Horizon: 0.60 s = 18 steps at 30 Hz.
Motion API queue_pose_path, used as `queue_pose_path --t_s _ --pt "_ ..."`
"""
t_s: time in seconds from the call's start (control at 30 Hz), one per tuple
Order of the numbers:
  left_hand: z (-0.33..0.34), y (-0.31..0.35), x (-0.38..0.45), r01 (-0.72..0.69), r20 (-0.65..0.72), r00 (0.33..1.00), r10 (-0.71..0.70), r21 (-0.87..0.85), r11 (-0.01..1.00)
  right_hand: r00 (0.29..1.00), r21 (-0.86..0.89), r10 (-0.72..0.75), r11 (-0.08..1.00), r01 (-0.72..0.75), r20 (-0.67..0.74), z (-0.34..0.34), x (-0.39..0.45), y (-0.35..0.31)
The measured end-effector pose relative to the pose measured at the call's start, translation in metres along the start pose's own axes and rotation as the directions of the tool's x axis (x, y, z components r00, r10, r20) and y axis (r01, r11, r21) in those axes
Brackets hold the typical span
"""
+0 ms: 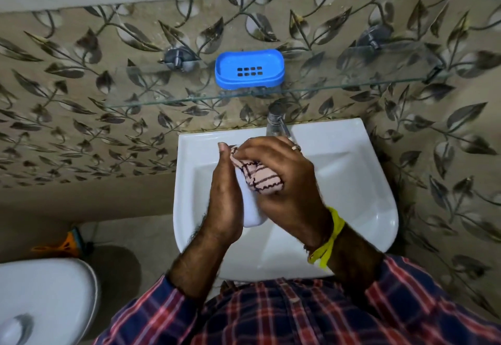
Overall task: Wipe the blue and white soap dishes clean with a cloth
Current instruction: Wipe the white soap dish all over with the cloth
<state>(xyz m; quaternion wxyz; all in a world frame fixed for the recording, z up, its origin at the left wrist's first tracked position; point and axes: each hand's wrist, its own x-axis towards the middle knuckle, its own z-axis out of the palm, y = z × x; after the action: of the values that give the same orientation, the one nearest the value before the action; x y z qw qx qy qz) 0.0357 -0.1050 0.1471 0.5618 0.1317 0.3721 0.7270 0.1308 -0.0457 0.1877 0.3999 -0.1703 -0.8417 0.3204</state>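
White soap dish (253, 213): held over the sink (352, 182), between the two hands, mostly hidden, its near end showing.
Left hand (225, 195): cupped around the dish's left side, thumb up.
Right hand (284, 179): closed on the bunched checked cloth (257, 176), pressing it into the dish.
Blue soap dish (249, 69): far off, alone on the glass shelf (162, 100), above the tap (275, 122).

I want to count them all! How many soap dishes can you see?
2. The blue soap dish sits on the glass shelf. The white soap dish is held over the sink, mostly hidden by both hands and the cloth.
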Motion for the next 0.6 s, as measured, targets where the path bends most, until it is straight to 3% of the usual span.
queue_pose_path --t_s 0.1,0.23,0.3,0.47,0.5,0.6 --pt "0.002 -0.001 -0.002 0.004 -0.221 0.975 0.039 0.190 0.982 0.988 0.026 0.144 0.989 -0.143 -0.062 -0.006 0.008 0.013" --pt "-0.005 0.005 0.000 0.077 -0.266 0.964 -0.015 0.225 0.971 0.991 -0.049 -0.093 0.994 0.098 0.094 -0.001 -0.021 0.005" --pt "-0.005 0.007 -0.001 0.083 -0.259 0.965 -0.027 0.209 0.974 0.987 -0.078 -0.117 0.989 0.126 0.112 -0.002 -0.031 0.001" --pt "-0.006 -0.008 -0.004 0.072 -0.291 0.955 0.052 0.399 0.914 0.993 0.041 0.113 0.993 -0.115 0.039 -0.005 0.017 0.014" --pt "-0.007 -0.006 -0.002 0.073 -0.296 0.954 0.045 0.377 0.923 0.993 0.062 0.103 0.992 -0.106 0.057 -0.005 0.019 0.016" --pt "-0.008 0.013 0.001 0.088 -0.320 0.948 0.000 0.262 0.961 0.971 0.025 -0.151 0.989 0.149 0.183 -0.005 -0.017 0.019"
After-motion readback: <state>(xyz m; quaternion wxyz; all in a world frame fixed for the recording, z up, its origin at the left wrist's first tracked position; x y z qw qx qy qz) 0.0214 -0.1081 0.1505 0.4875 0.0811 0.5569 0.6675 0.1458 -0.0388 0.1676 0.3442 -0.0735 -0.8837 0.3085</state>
